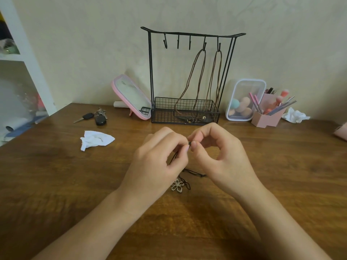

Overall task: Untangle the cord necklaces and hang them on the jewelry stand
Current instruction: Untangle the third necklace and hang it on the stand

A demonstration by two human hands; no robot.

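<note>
Two brown cord necklaces (187, 85) already hang from the jewelry stand (150, 72). One dark cord necklace (193, 172), its flower pendant (177, 184) lying on the surface (75, 184), is left to do: left hand (159, 158) and right hand (221, 154) each keep a pinching grip on its tangle.

Two brown necklaces (202, 51) hang on the black stand (163, 115); a dark flower-pendant cord (177, 185) lies tangled before it.
</note>
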